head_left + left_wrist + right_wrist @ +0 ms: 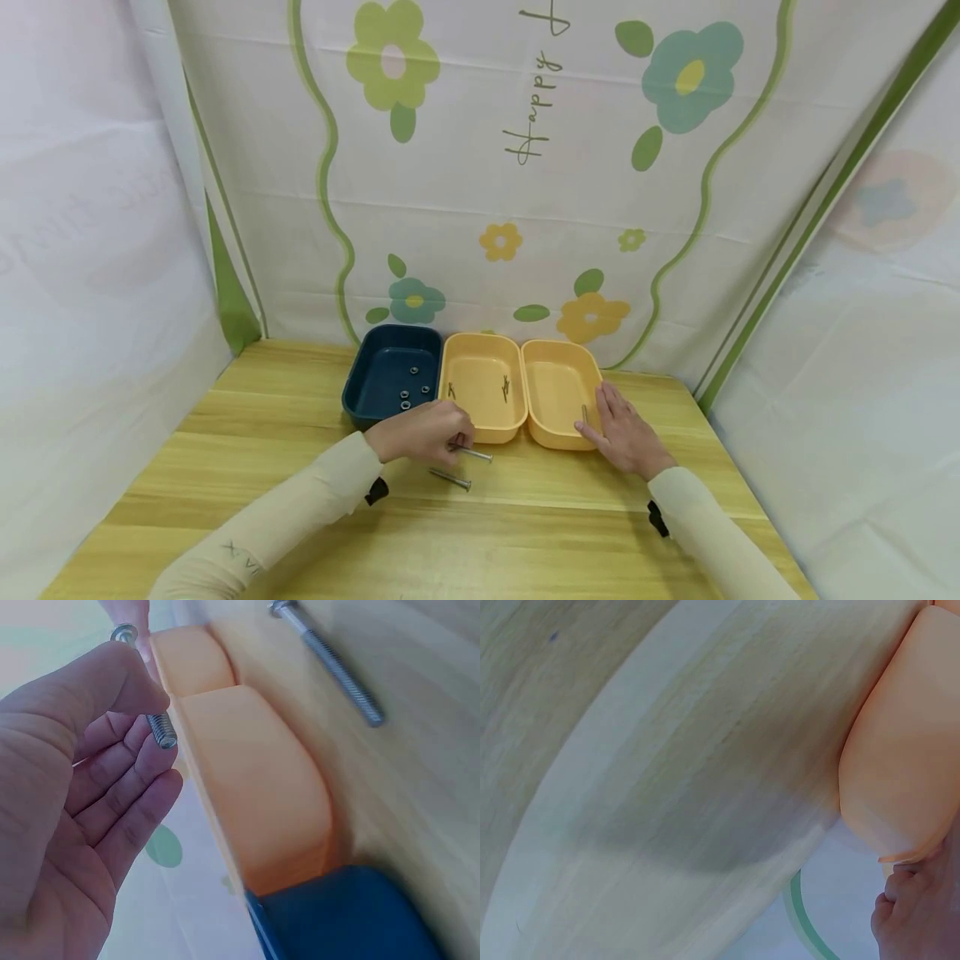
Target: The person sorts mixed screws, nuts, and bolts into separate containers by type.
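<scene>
My left hand [431,429] is in front of the middle yellow tray [483,435], pinching a silver bolt [162,731] between thumb and fingers. The bolt's head sticks out on one side of the grip and its threaded end on the other. A second bolt [452,478] lies on the table just below that hand; it also shows in the left wrist view. My right hand [630,437] rests at the right yellow tray [558,343], its fingers extended along the right rim and the thumb over the front corner. Inside that tray is one bolt [585,413].
A dark blue tray [354,379] with several nuts [406,405] stands left of the yellow trays. Small dark screws [506,387] lie in the middle tray. Behind the row hangs a flowered cloth [450,183], with white cloth at both sides. The wooden table [480,550] extends toward me.
</scene>
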`<state>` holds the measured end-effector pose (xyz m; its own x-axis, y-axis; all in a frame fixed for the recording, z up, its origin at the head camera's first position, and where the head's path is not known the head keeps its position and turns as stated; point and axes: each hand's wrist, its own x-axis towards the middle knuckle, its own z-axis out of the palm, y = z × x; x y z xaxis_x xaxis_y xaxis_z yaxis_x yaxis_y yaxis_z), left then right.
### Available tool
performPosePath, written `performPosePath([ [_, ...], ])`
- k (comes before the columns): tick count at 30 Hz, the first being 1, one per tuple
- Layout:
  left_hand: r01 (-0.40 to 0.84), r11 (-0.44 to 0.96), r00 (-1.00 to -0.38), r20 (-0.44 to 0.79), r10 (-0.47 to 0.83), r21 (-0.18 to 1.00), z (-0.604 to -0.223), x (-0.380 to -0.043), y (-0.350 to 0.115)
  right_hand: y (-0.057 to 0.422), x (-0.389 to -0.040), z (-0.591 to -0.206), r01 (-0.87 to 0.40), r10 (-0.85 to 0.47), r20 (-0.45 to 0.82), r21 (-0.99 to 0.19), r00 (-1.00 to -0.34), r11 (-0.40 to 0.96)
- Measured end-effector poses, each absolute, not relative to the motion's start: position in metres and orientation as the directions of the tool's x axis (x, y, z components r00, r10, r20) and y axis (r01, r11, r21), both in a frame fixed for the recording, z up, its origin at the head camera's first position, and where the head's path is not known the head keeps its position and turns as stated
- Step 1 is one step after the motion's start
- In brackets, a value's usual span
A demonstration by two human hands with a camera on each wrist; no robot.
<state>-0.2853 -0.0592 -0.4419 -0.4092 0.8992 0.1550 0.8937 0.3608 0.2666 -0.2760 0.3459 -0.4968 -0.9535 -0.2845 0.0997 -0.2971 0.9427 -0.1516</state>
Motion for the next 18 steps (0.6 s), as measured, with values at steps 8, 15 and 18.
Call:
performPosePath([
  [8,0.905,0.355,-0.399,0.175,0.9,0.237,-0.433,-0.294,-0.037,0.347,-0.278,-0.499,-0.294,-0.282,0.091,-0.165,-0.955,0.941],
  [15,0.895,0.389,-0.424,0.143,0.894,0.219,-0.423,-0.3,-0.012,0.347,-0.276,-0.498,-0.299,-0.285,0.106,-0.158,-0.953,0.941],
  [18,0.894,0.395,-0.427,0.136,0.894,0.214,-0.42,-0.303,-0.001,0.346,-0.274,-0.497,-0.307,-0.291,0.119,-0.162,-0.949,0.938],
])
